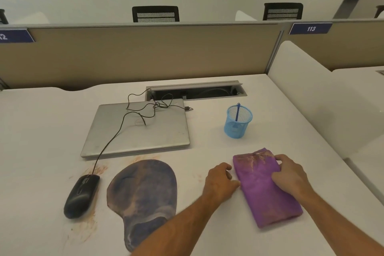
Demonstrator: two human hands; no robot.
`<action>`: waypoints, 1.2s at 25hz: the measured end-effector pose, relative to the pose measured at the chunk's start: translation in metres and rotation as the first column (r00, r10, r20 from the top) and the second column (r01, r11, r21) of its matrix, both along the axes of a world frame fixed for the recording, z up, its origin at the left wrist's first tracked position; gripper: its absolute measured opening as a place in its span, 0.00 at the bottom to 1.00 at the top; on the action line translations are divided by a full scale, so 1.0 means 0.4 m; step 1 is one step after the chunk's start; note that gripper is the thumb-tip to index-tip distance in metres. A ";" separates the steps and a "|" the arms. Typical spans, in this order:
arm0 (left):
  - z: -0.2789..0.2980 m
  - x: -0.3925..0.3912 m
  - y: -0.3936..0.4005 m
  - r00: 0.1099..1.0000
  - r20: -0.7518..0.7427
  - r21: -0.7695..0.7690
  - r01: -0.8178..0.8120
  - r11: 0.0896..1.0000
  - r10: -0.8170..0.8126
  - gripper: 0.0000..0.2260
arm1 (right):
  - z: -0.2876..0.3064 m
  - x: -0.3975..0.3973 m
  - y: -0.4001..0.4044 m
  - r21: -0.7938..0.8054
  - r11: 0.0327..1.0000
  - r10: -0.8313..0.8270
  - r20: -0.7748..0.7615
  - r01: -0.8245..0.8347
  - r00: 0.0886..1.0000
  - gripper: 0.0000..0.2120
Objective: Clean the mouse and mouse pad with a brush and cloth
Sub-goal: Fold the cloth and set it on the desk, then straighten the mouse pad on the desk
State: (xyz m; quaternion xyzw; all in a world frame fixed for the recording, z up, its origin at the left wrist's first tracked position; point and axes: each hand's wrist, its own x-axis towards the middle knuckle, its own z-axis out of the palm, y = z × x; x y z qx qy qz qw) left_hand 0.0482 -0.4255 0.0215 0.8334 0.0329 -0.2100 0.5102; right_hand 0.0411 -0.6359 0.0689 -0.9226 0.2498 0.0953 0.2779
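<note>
- The right hand (pixel 289 174) is lying on top of the folded purple cloth (pixel 268 189), fingers curled over its far right edge and thumb pressing into the fabric, so it is gripping the cloth rather than lying flat.
- The left hand (pixel 221 181) is resting on the desk (pixel 218 147) just beside the cloth's left edge, fingers loosely bent; its fingertips seem to be touching the edge, though whether they are pinching it is hard to tell from this angle.
- The cloth is showing pale orange-brown smears near its far end.
- A blue mesh cup (pixel 238 121) is standing upright beyond the cloth, with a thin blue brush (pixel 238 112) leaning inside it, handle sticking up past the rim.
- The mouse pad (pixel 143 199), dark blue and blotched with brown, is lying left of the left forearm.
- The black mouse (pixel 81 195) is sitting just left of the pad, apart from it, among orange streaks on the desk.
- Its cable (pixel 116 133) is trailing over the closed silver laptop (pixel 137 129) behind the pad.
- An open cable tray (pixel 195 91) is sitting behind the laptop.
- A tan partition (pixel 145 52) is backing the desk, with black chairs (pixel 155 13) and a sign (pixel 310 28) reading 113 beyond.
</note>
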 end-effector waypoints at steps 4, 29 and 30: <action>0.001 -0.005 0.047 0.995 0.081 0.062 0.060 0.996 -0.065 0.23 | 0.004 0.015 -0.012 -0.053 0.997 -0.064 -0.018 0.063 0.998 0.33; 0.046 -0.013 0.661 0.999 -0.038 0.792 0.035 0.610 -0.008 0.59 | -0.034 0.016 0.715 0.105 0.950 0.308 -0.150 -0.295 0.939 0.40; 0.045 -0.013 0.664 0.999 -0.041 0.803 0.039 0.595 -0.010 0.58 | -0.032 0.017 0.715 0.120 0.949 0.307 -0.159 -0.290 0.938 0.37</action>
